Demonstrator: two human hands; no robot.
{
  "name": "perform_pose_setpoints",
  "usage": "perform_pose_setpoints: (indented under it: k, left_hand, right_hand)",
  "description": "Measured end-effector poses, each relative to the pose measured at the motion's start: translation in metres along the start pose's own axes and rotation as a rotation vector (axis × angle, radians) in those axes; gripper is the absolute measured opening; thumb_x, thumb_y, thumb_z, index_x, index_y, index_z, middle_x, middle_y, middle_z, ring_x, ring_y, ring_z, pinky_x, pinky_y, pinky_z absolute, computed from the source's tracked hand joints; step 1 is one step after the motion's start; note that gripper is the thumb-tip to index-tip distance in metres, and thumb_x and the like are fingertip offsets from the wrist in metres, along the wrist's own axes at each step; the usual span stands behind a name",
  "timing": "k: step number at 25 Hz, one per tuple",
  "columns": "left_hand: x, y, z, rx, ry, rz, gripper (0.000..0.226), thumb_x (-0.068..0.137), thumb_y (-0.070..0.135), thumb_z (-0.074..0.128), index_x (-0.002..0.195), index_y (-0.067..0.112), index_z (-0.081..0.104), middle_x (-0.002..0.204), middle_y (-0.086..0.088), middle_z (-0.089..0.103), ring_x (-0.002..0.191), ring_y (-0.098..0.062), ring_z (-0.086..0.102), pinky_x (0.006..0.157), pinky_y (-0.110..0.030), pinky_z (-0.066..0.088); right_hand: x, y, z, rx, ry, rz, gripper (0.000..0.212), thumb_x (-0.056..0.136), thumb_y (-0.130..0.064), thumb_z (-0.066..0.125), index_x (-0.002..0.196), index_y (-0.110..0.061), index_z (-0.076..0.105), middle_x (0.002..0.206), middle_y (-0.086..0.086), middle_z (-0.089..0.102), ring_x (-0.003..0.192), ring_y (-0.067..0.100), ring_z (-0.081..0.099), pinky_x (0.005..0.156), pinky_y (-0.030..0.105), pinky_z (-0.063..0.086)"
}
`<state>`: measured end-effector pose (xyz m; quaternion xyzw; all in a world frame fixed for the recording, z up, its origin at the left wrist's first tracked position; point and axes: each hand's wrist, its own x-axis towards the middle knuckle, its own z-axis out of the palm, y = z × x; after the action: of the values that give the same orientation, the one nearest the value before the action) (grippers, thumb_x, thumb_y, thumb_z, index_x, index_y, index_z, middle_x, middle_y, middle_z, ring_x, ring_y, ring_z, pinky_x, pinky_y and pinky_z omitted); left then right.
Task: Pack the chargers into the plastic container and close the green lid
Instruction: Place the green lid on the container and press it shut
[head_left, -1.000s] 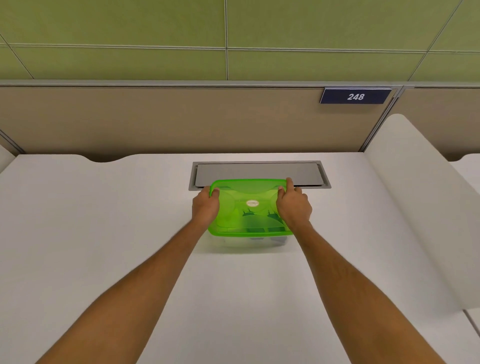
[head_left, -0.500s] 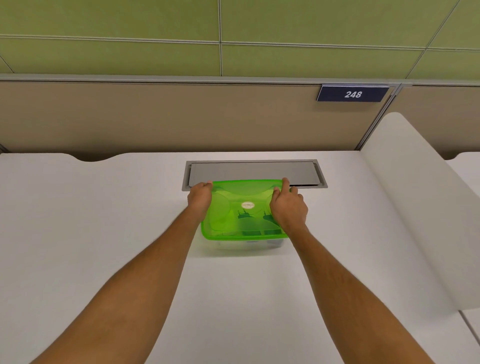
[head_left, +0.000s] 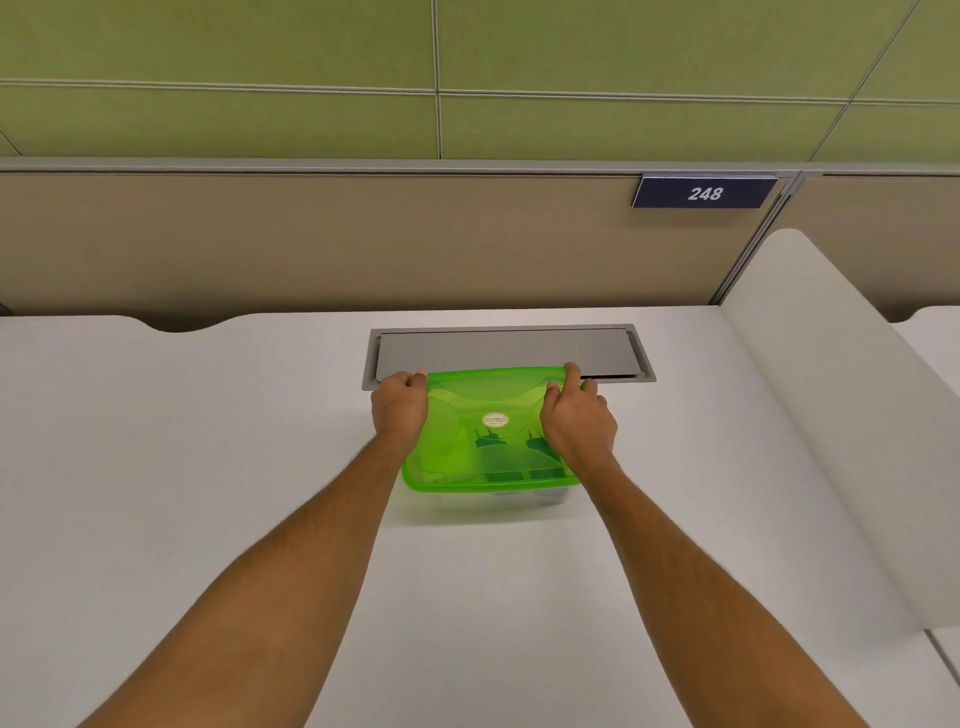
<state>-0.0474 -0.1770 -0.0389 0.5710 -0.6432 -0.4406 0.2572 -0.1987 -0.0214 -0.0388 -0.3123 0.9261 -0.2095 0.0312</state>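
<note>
Over the last second both hands have been shifted from the lid's sides toward its far corners, so the far edge is probably being pressed home, the closing step nearly done. The green lid (head_left: 493, 415) is lying on the plastic container (head_left: 498, 496) on the surface (head_left: 208, 467), with dark charger shapes (head_left: 491, 439) showing through it. The left hand (head_left: 399, 410) is being curled over the far-left corner. The right hand (head_left: 576, 415) is being laid on the far-right corner, fingers loosely bent.
</note>
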Motion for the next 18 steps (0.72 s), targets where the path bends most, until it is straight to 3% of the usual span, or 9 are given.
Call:
perform_pose_setpoints:
  k: [2, 6, 9, 11, 14, 18]
  left_hand:
    - [-0.001, 0.000, 0.000, 0.060, 0.005, 0.033, 0.043, 0.095, 0.033, 0.048, 0.059, 0.009, 0.046, 0.080, -0.026, 0.063, 0.078, -0.038, 0.058, 0.062, -0.035, 0.038]
    - [-0.012, 0.004, 0.006, 0.324, 0.081, 0.126, 0.036, 0.099, 0.029, 0.035, 0.098, 0.006, 0.063, 0.098, -0.021, 0.067, 0.090, -0.040, 0.060, 0.071, -0.039, 0.045]
    - [-0.016, 0.007, 0.007, 0.476, 0.103, 0.268, 0.031, 0.097, 0.024, 0.036, 0.108, 0.006, 0.059, 0.111, -0.017, 0.065, 0.101, -0.037, 0.057, 0.080, -0.044, 0.045]
    - [-0.019, 0.007, 0.010, 0.535, 0.076, 0.412, 0.041, 0.096, 0.035, 0.039, 0.122, 0.006, 0.051, 0.125, -0.014, 0.058, 0.115, -0.032, 0.050, 0.093, -0.045, 0.041]
    - [-0.025, 0.006, 0.016, 0.666, -0.069, 0.668, 0.063, 0.094, 0.052, 0.031, 0.138, 0.008, 0.036, 0.144, -0.010, 0.043, 0.134, -0.025, 0.034, 0.108, -0.047, 0.030]
    - [-0.020, 0.002, 0.018, 0.761, -0.216, 0.756, 0.072, 0.090, 0.064, 0.022, 0.143, 0.017, 0.029, 0.154, -0.003, 0.030, 0.143, -0.020, 0.018, 0.117, -0.046, 0.015]
  right_hand:
    - [0.004, -0.001, -0.001, 0.011, -0.002, 0.000, 0.040, 0.098, -0.034, 0.032, 0.132, -0.013, 0.036, 0.118, 0.019, 0.053, 0.097, 0.040, 0.057, 0.067, 0.038, 0.039]
    - [0.020, -0.008, -0.005, 0.049, 0.025, 0.024, 0.033, 0.100, -0.035, 0.031, 0.113, -0.007, 0.043, 0.110, 0.017, 0.056, 0.092, 0.039, 0.060, 0.066, 0.038, 0.039]
    - [0.039, -0.010, -0.005, 0.080, -0.021, 0.086, 0.032, 0.099, -0.032, 0.029, 0.106, -0.004, 0.045, 0.102, 0.018, 0.062, 0.084, 0.038, 0.060, 0.067, 0.037, 0.039]
    - [0.053, -0.011, -0.004, 0.086, -0.072, 0.130, 0.031, 0.096, -0.028, 0.030, 0.104, -0.003, 0.047, 0.098, 0.019, 0.064, 0.078, 0.034, 0.055, 0.067, 0.037, 0.038]
    - [0.065, -0.014, -0.002, 0.061, -0.113, 0.147, 0.037, 0.094, -0.029, 0.032, 0.099, -0.002, 0.056, 0.098, 0.020, 0.065, 0.079, 0.033, 0.051, 0.069, 0.035, 0.038]
    - [0.072, -0.010, 0.002, 0.076, -0.205, 0.160, 0.035, 0.091, -0.031, 0.036, 0.090, -0.003, 0.058, 0.099, 0.020, 0.064, 0.083, 0.034, 0.055, 0.071, 0.034, 0.040]
